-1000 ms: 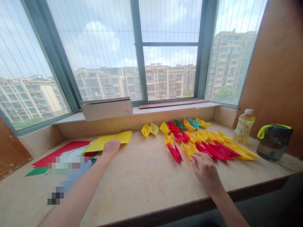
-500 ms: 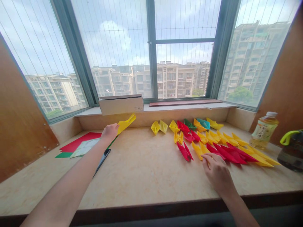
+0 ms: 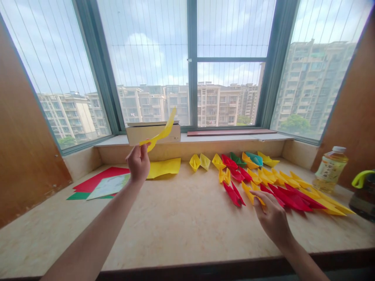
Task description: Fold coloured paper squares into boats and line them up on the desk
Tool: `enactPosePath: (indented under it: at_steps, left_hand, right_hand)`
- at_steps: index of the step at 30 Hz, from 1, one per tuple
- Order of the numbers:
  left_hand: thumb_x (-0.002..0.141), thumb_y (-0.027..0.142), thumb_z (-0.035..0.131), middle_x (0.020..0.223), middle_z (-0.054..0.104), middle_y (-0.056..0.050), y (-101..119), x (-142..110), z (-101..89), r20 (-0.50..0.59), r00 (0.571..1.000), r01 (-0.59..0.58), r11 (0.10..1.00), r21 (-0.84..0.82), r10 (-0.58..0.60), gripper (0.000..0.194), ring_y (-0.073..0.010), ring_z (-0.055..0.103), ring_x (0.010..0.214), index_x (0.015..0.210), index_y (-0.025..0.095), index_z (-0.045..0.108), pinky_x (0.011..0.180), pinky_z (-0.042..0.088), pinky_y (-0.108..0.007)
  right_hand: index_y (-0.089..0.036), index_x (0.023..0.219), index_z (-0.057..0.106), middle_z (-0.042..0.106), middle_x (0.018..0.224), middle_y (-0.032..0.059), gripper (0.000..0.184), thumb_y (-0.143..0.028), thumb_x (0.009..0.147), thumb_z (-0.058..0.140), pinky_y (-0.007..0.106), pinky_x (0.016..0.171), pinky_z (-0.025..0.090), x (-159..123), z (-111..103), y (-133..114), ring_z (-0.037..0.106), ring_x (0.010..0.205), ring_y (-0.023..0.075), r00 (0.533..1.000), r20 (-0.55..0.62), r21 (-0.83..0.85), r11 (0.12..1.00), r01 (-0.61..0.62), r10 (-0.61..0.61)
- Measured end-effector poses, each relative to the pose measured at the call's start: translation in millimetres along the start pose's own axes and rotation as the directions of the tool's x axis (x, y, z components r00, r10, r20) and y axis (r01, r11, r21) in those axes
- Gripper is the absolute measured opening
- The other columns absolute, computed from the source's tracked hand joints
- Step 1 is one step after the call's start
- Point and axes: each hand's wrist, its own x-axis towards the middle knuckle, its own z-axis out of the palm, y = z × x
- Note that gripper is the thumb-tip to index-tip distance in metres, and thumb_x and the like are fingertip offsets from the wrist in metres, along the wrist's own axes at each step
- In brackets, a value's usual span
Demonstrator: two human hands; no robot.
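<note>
My left hand point(image 3: 138, 163) pinches a curling yellow paper sheet point(image 3: 162, 134) and holds it up in front of the white box. Just behind that hand, another yellow sheet point(image 3: 165, 168) lies on the counter. At the right, my right hand point(image 3: 272, 214) has its fingers closed on the near end of a yellow folded paper boat point(image 3: 248, 192). A red paper boat point(image 3: 233, 194) sits to its left. More red paper boats point(image 3: 293, 199) and yellow ones point(image 3: 263, 175) stand in rows around and behind it.
Red paper point(image 3: 99, 177), a pale patterned sheet point(image 3: 107, 186) and green paper point(image 3: 76, 195) lie at the left. A white box point(image 3: 134, 134) stands on the window ledge. A drink bottle point(image 3: 329, 169) and a dark container point(image 3: 363, 199) with a yellow-green strap are far right.
My left hand has raised the yellow sheet upward, and a second yellow sheet now shows on the counter. The phone has dropped from sight behind my left arm. My right hand stays at the boat.
</note>
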Motion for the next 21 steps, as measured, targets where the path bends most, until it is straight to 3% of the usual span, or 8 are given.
enactPosePath:
  at_steps: [3,6,8,10,16,18,20,21]
  left_hand:
    - [0.099,0.038,0.043,0.124,0.070,-0.010,27,-30,1.8,0.071,0.978,-0.181,0.967,-0.178,0.196,0.030,-0.0231,0.063,0.120,0.108,0.020,0.065,0.104,0.048,-0.039]
    - [0.096,0.033,0.046,0.125,0.069,-0.012,38,-68,11.8,0.265,0.903,-0.222,0.895,-0.386,0.338,0.027,-0.0246,0.065,0.117,0.110,0.022,0.066,0.100,0.051,-0.040]
    - [0.093,0.032,0.054,0.125,0.069,-0.014,36,-91,20.1,0.318,0.860,-0.193,0.832,-0.520,0.398,0.023,-0.0256,0.066,0.112,0.111,0.023,0.065,0.096,0.052,-0.039]
    - [0.093,0.031,0.054,0.123,0.069,-0.014,30,-108,24.5,0.401,0.816,-0.105,0.789,-0.605,0.416,0.023,-0.0268,0.066,0.112,0.111,0.023,0.064,0.093,0.053,-0.040]
    - [0.097,0.042,0.043,0.125,0.069,-0.014,22,-119,10.7,0.695,0.581,0.184,0.763,-0.619,0.424,0.037,-0.0306,0.065,0.113,0.111,0.024,0.071,0.097,0.050,-0.044]
    - [0.097,0.048,0.040,0.128,0.067,-0.013,21,-120,11.1,0.731,0.595,0.270,0.773,-0.574,0.334,0.043,-0.0322,0.062,0.118,0.101,0.024,0.076,0.103,0.046,-0.048]
    - [0.097,0.048,0.041,0.139,0.061,-0.011,19,-123,18.1,0.713,0.691,0.400,0.759,-0.514,0.119,0.042,-0.0327,0.056,0.127,0.103,0.024,0.076,0.107,0.043,-0.048]
    - [0.096,0.048,0.045,0.144,0.056,-0.011,17,-125,23.2,0.711,0.703,0.499,0.712,-0.493,-0.001,0.040,-0.0325,0.054,0.130,0.114,0.025,0.072,0.106,0.045,-0.048]
  right_hand:
    - [-0.021,0.106,0.071,0.072,0.111,0.0133,0.034,-0.048,0.095,0.054,0.046,0.087,0.054,28,19,-27,0.067,0.100,0.0303,0.969,0.137,0.260,0.936,-0.236,0.206]
    - [-0.019,0.103,0.072,0.074,0.106,0.0146,0.047,-0.061,0.091,0.054,0.045,0.086,0.056,67,45,-47,0.070,0.099,0.0306,0.878,0.371,0.579,0.664,-0.473,0.303]
    - [-0.021,0.105,0.072,0.076,0.100,0.0130,0.056,-0.069,0.092,0.045,0.043,0.081,0.058,92,60,-51,0.072,0.097,0.0304,0.799,0.503,0.673,0.431,-0.601,0.330]
    - [-0.020,0.107,0.071,0.077,0.099,0.0134,0.060,-0.070,0.092,0.042,0.044,0.079,0.058,110,70,-48,0.072,0.097,0.0317,0.730,0.610,0.673,0.283,-0.683,0.309]
    - [-0.018,0.112,0.069,0.077,0.100,0.0121,0.043,-0.054,0.089,0.060,0.044,0.077,0.060,112,78,-40,0.075,0.091,0.0322,0.596,0.763,0.582,0.134,-0.802,0.249]
    - [-0.021,0.116,0.067,0.077,0.103,0.0099,0.039,-0.043,0.084,0.070,0.043,0.077,0.060,102,81,-42,0.075,0.092,0.0311,0.614,0.756,0.595,0.150,-0.789,0.228]
    - [-0.023,0.118,0.065,0.076,0.105,0.0083,0.042,-0.040,0.081,0.074,0.043,0.076,0.061,93,84,-45,0.074,0.093,0.0312,0.653,0.718,0.627,0.185,-0.757,0.239]
    - [-0.025,0.119,0.065,0.076,0.107,0.0078,0.043,-0.040,0.080,0.075,0.044,0.076,0.061,89,86,-46,0.074,0.094,0.0315,0.666,0.701,0.635,0.202,-0.746,0.254]
